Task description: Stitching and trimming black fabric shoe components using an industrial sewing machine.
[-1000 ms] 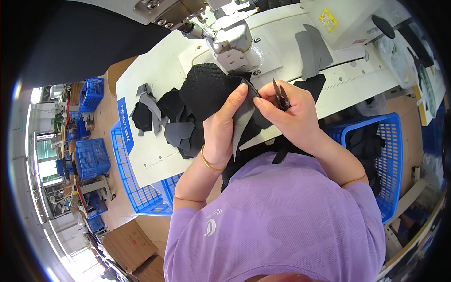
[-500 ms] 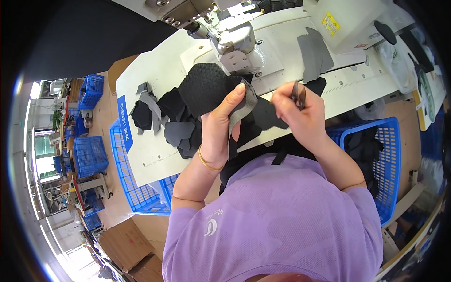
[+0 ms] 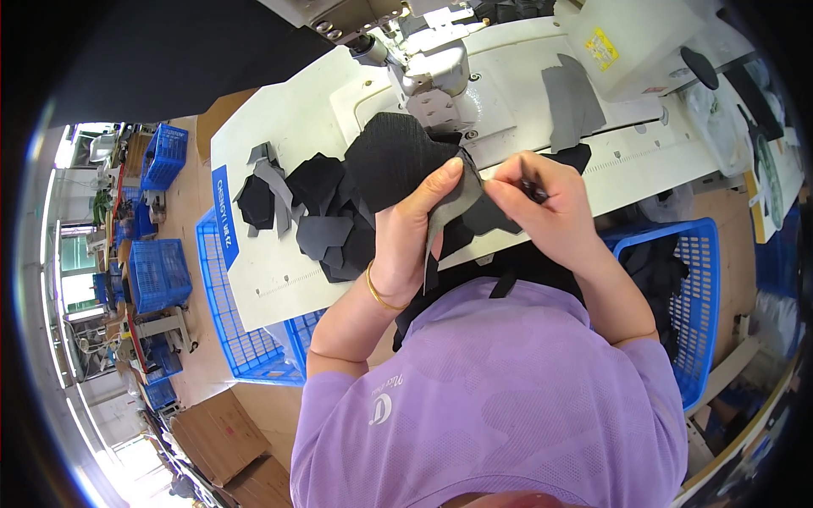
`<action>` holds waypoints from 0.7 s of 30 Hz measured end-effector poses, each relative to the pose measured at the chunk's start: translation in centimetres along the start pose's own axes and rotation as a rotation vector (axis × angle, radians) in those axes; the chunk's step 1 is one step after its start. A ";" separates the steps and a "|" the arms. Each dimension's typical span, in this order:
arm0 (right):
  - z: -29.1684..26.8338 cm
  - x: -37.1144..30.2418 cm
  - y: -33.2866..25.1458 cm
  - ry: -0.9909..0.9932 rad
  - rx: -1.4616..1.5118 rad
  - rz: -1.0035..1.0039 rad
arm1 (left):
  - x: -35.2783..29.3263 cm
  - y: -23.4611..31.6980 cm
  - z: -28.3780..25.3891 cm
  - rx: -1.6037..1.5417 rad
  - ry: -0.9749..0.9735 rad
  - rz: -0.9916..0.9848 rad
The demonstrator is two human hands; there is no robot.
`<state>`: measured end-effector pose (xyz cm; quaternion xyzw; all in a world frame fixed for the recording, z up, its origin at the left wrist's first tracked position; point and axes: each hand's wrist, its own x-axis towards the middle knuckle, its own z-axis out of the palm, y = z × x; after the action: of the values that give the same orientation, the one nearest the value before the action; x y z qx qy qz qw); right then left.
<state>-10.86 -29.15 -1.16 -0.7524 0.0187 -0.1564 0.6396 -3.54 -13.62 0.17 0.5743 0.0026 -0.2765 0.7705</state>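
We see the left hand (image 3: 415,229) closed on a black mesh fabric piece (image 3: 394,161), thumb on top, a grey lining flap (image 3: 447,212) hanging under it. The piece is held just above the white tabletop (image 3: 279,144), right in front of the sewing machine head (image 3: 432,72). The right hand (image 3: 542,207) sits just beside the piece's right edge, fingers pinched tight around small dark snips (image 3: 533,190), mostly hidden in the grip. A gold bangle (image 3: 377,292) rings the left wrist.

On the tabletop, left of the hands: a loose pile of black and grey cut pieces (image 3: 318,212). A grey fabric piece (image 3: 572,93) lies further right near the machine's white body (image 3: 631,38). A blue label strip (image 3: 227,216) sits on the tabletop's left edge.

Blue plastic crates stand either side of us, one left (image 3: 224,313), one right (image 3: 690,296) holding dark fabric. More blue crates (image 3: 152,275) and cardboard boxes (image 3: 224,440) stand on the brown workshop floor (image 3: 182,212) at far left
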 end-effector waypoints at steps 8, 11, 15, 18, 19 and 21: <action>-2.3 0.3 0.7 0.181 -0.391 -0.129 | -0.9 1.4 0.4 0.149 0.050 0.046; -0.1 1.0 -0.7 0.080 -0.349 -0.241 | -0.5 0.3 0.3 0.222 -0.036 0.157; -0.7 1.8 0.0 0.041 -0.419 -0.369 | -1.0 0.9 0.2 0.200 -0.019 0.118; -3.3 2.7 1.9 0.325 -0.551 -0.194 | -0.4 1.8 -0.2 0.172 0.046 0.116; -3.8 2.9 2.1 0.349 -0.566 -0.092 | -0.2 1.9 -0.3 0.169 0.054 0.122; -3.1 2.3 1.6 0.322 -0.480 -0.056 | 0.2 1.9 -0.5 0.096 0.072 0.052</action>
<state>-9.19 -32.93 -1.83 -0.8481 0.1356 -0.2825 0.4273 -2.40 -12.86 1.64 0.6200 0.0023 -0.2355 0.7484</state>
